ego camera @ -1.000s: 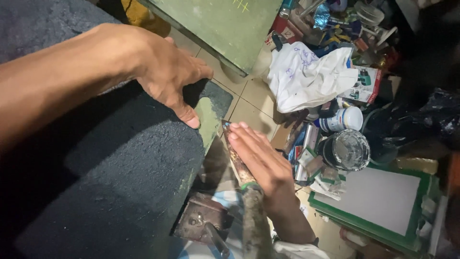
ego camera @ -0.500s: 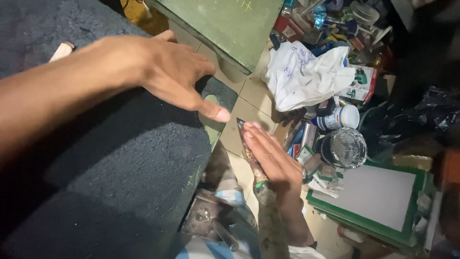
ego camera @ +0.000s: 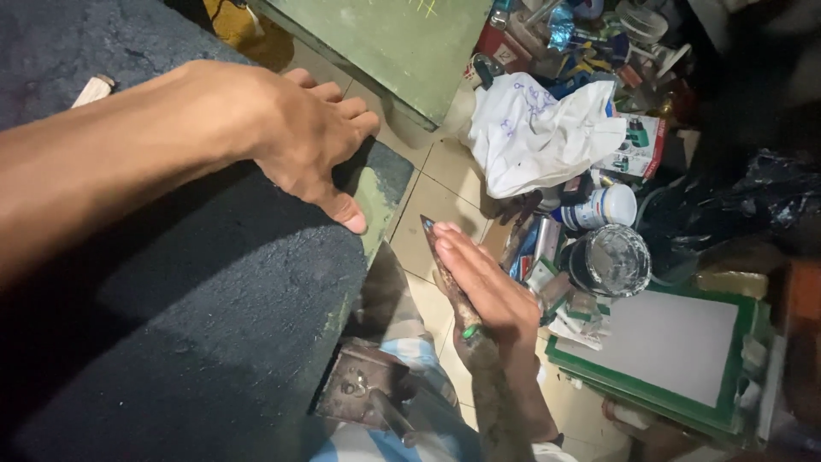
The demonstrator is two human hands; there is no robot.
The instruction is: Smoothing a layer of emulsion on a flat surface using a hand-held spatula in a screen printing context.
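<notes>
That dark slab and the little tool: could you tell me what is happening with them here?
A person's left hand lies flat on the dark rough slab, fingers spread near its green-edged corner. The right hand holds a thin pointed tool flat along its fingers, tip aimed toward that corner but apart from it. The tiled floor to the right is crowded with a white cloth, cans and a green-framed white board.

Rough matt dark slab [ego camera: 171, 325], glossy tiled floor [ego camera: 436, 184], crumpled white plastic-looking bag [ego camera: 539, 128], perhaps paper.
</notes>
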